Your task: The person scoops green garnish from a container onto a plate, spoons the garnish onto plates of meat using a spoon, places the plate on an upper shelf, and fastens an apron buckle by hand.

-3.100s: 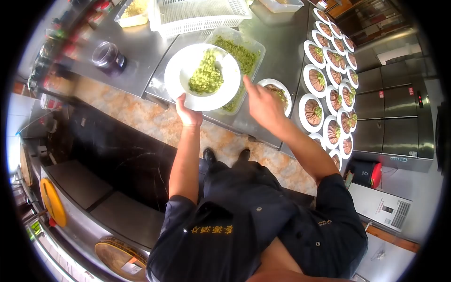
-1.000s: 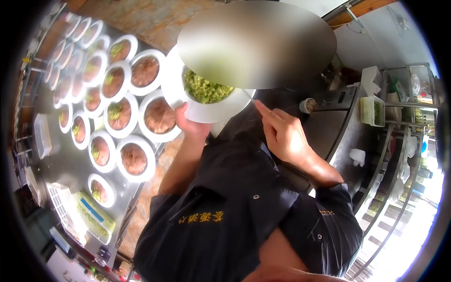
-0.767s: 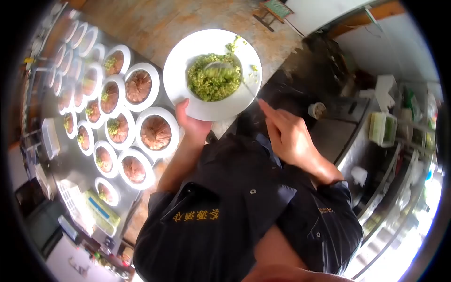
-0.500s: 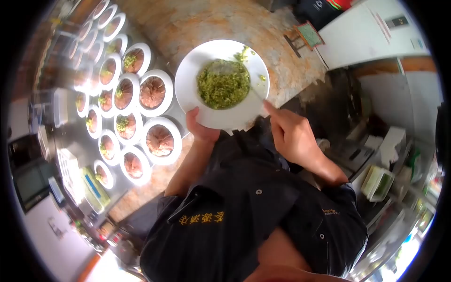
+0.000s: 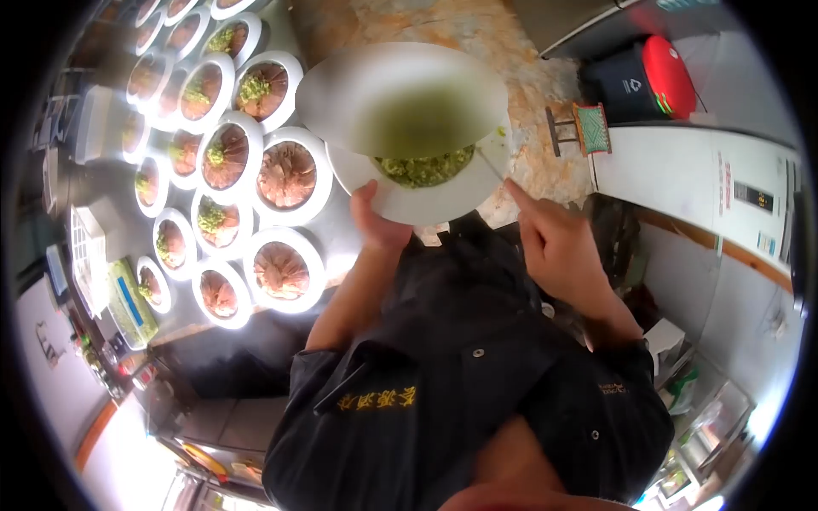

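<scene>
We have turned: the meat plates (image 5: 316, 271), earlier on our right, now lie left, and our left hand (image 5: 379, 221) has carried the bowl (image 5: 426, 203) away from the green-filled tub (image 5: 141, 324).

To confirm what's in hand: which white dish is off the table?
The dish in the left hand, holding chopped greens; the other dishes stand on the table, nearer ones bearing meat.

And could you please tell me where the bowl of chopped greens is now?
In the head view, the bowl is at upper centre, held in the left hand, between the meat dishes on its left and the right hand.
</scene>
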Available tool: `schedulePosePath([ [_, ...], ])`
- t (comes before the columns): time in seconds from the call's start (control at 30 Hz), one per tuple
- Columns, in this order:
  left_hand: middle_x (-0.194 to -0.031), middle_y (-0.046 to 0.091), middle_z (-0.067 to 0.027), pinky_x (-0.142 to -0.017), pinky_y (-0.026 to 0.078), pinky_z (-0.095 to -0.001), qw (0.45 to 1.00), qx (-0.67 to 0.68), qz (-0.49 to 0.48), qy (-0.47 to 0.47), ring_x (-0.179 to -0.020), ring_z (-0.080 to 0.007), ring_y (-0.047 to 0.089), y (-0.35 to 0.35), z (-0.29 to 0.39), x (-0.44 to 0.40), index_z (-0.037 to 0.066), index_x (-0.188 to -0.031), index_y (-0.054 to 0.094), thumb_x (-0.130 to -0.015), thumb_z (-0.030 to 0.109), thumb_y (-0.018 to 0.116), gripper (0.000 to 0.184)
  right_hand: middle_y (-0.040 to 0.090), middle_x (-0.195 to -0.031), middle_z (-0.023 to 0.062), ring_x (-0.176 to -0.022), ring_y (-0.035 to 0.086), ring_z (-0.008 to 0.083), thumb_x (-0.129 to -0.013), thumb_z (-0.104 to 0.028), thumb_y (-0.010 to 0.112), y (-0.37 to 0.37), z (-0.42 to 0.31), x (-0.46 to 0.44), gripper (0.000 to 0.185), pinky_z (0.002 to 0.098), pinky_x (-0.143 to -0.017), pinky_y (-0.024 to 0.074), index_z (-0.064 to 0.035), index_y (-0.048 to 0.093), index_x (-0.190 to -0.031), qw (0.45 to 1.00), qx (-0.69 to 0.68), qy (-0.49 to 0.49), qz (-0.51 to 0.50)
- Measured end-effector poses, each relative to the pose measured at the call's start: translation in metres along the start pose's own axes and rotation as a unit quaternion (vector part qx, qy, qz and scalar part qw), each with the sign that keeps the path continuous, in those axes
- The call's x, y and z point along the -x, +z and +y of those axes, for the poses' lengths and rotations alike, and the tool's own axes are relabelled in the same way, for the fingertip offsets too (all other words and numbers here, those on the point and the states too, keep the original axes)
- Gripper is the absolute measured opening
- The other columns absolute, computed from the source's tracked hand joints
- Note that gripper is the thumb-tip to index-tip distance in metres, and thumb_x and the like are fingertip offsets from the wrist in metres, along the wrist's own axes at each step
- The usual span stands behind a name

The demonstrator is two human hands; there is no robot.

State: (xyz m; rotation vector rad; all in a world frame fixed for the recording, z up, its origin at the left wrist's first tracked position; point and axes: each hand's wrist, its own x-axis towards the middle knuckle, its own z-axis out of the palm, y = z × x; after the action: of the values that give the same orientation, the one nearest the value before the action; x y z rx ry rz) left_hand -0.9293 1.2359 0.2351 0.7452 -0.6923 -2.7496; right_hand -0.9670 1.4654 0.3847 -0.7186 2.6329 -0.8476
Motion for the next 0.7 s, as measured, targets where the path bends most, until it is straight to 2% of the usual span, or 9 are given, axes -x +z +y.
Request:
schedulePosePath([
  [0.07,-0.134,0.059,-0.0144,-0.107,0.045,-0.0475,0.999,-0.013,0.024,0.031,-0.125,-0.0342,0.057,0.020,0.004,-0.026,0.003,-0.144,0.048,-0.088,0.035,0.055,0.064,0.064,-0.082,0.0179,-0.062,0.057,0.0320,-0.091,0.000,0.063,-0.022,0.016,-0.048,0.050,0.0383,-0.062,0.0494,-0.0056,0.059,-0.141,0.996,-0.092,0.000,0.019],
  [0.1,-0.134,0.059,-0.0151,-0.107,0.045,-0.0473,0.998,-0.008,0.032,0.047,-0.125,-0.0344,0.057,0.026,0.007,-0.036,0.002,-0.144,0.047,-0.087,0.035,0.055,0.065,0.069,-0.086,0.0157,-0.059,0.056,0.0207,-0.089,0.002,0.064,-0.041,0.024,-0.070,0.051,0.0316,-0.060,0.0467,-0.0048,0.060,-0.140,0.995,-0.091,0.016,-0.031],
  [0.2,-0.133,0.059,-0.0179,-0.106,0.046,-0.0471,0.993,0.001,0.045,0.108,-0.124,-0.0352,0.057,0.069,0.017,-0.062,-0.001,-0.142,0.046,-0.087,0.035,0.055,0.067,0.071,-0.087,0.0091,-0.059,0.054,0.0080,-0.086,0.003,0.065,-0.094,0.047,-0.132,0.053,0.0254,-0.058,0.0443,-0.0040,0.060,-0.139,0.959,-0.256,0.063,-0.104],
  [0.3,-0.126,0.063,-0.0179,-0.102,0.050,-0.0467,0.984,0.011,0.060,0.167,-0.117,-0.0334,0.063,0.111,0.025,-0.096,-0.003,-0.137,0.051,-0.088,0.032,0.056,0.061,0.068,-0.094,0.0142,-0.067,0.055,0.0092,-0.082,0.000,0.072,-0.140,0.080,-0.212,0.048,0.0233,-0.062,0.0429,-0.0015,0.064,-0.130,0.888,-0.409,-0.104,-0.185],
  [0.47,-0.126,0.064,-0.0184,-0.101,0.052,-0.0469,0.966,0.133,-0.015,0.223,-0.115,-0.0343,0.064,0.115,0.007,-0.093,-0.003,-0.136,0.054,-0.088,0.031,0.056,0.059,0.069,-0.099,0.0151,-0.071,0.060,0.0149,-0.084,-0.005,0.076,-0.135,0.076,-0.287,0.037,0.0274,-0.063,0.0482,-0.0016,0.071,-0.120,0.884,-0.230,-0.369,-0.171],
  [0.5,-0.127,0.064,-0.0186,-0.101,0.053,-0.0473,0.963,0.117,0.028,0.240,-0.115,-0.0346,0.065,0.114,0.007,-0.093,-0.003,-0.137,0.053,-0.087,0.031,0.056,0.060,0.068,-0.099,0.0165,-0.071,0.063,0.0170,-0.092,-0.016,0.072,-0.124,0.074,-0.293,0.028,0.0281,-0.066,0.0504,-0.0004,0.071,-0.115,0.892,-0.194,-0.391,-0.120],
  [0.6,-0.129,0.062,-0.0197,-0.101,0.053,-0.0478,0.957,0.099,0.100,0.253,-0.117,-0.0355,0.063,0.114,0.005,-0.092,-0.003,-0.139,0.050,-0.086,0.032,0.056,0.064,0.068,-0.099,0.0192,-0.081,0.071,0.0238,-0.104,-0.021,0.060,-0.119,0.069,-0.288,0.027,0.0297,-0.072,0.0567,0.0024,0.070,-0.113,0.908,-0.142,-0.389,-0.057],
  [0.67,-0.132,0.059,-0.0214,-0.101,0.052,-0.0482,0.949,0.096,0.153,0.259,-0.119,-0.0367,0.061,0.113,-0.002,-0.094,-0.003,-0.143,0.045,-0.084,0.034,0.055,0.070,0.070,-0.101,0.0209,-0.083,0.072,0.0249,-0.102,-0.012,0.059,-0.120,0.070,-0.281,0.022,0.0312,-0.073,0.0583,0.0033,0.070,-0.114,0.900,-0.127,-0.417,-0.009],
  [0.7,-0.129,0.064,-0.0185,-0.101,0.053,-0.0478,0.952,0.132,0.074,0.265,-0.116,-0.0351,0.065,0.108,-0.007,-0.092,-0.002,-0.139,0.052,-0.088,0.033,0.056,0.062,0.070,-0.102,0.0216,-0.083,0.072,0.0255,-0.100,-0.007,0.060,-0.120,0.071,-0.277,0.021,0.0323,-0.073,0.0589,0.0038,0.070,-0.114,0.894,-0.115,-0.432,0.010],
])
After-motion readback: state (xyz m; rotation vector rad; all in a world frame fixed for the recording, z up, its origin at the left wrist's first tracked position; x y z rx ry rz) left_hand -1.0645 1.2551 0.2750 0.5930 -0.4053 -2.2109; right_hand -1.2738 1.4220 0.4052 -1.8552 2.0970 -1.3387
